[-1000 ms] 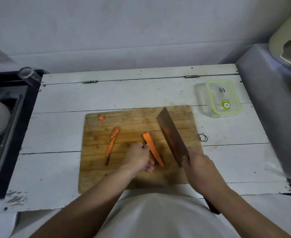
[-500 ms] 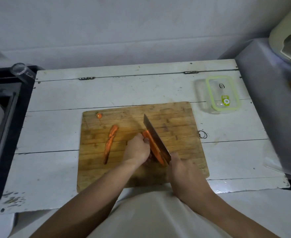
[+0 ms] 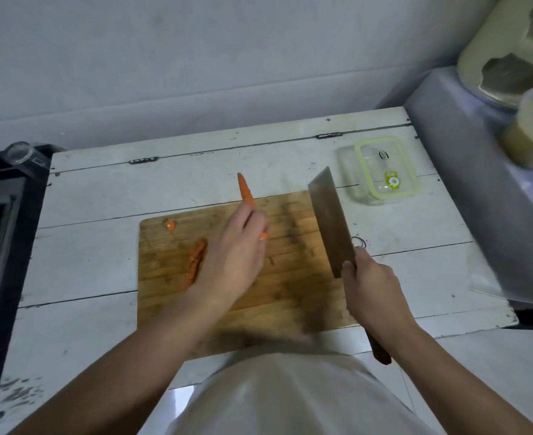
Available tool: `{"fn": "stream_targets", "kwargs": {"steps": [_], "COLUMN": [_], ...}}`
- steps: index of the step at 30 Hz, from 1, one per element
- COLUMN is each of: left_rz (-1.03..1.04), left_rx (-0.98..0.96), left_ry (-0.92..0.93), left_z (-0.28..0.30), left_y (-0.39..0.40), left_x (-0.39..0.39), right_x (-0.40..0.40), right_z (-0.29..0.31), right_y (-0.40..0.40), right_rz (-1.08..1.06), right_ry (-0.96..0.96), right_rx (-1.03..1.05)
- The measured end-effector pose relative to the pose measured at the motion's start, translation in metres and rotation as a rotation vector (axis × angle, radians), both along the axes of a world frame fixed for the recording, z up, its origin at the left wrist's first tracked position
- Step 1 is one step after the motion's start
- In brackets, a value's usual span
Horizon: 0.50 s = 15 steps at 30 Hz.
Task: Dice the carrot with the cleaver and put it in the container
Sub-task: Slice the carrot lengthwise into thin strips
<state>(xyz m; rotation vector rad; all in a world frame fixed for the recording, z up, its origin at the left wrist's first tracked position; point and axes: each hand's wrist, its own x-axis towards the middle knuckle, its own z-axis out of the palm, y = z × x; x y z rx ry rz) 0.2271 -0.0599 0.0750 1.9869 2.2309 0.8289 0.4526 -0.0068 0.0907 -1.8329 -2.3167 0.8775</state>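
While my left hand (image 3: 238,246) grips a carrot strip (image 3: 246,191) raised above the cutting board (image 3: 290,296), my right hand (image 3: 373,293) clasps the cleaver (image 3: 329,215).
Another carrot strip (image 3: 196,262) and a stub (image 3: 170,226) lie on the board; the green-rimmed container (image 3: 386,169) sits on the white table (image 3: 101,196), just beyond the board's far right corner.

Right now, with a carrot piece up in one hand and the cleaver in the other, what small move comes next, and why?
Probably lay the carrot piece flat on the cutting board. The left hand holds it in the air, and the right hand holds the cleaver lifted clear, so nothing lies under the blade.
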Motion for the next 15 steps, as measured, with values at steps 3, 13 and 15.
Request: {"fn": "stream_targets", "kwargs": {"steps": [3, 13, 15], "left_rz": [-0.07, 0.607, 0.568], "left_rx": [-0.304, -0.702, -0.755], "left_ry": [0.107, -0.989, -1.031], "left_z": [-0.039, -0.039, -0.043], "left_y": [-0.026, -0.014, -0.004], "left_x": [0.022, 0.018, 0.026], "right_x": [0.0, -0.013, -0.024], "right_z": [-0.002, -0.009, -0.013], "right_y": [0.002, -0.019, -0.023], "right_rz": [0.042, 0.208, 0.247], "right_ry": [-0.018, -0.053, -0.084], "right_rx": [0.026, -0.032, 0.003]}}
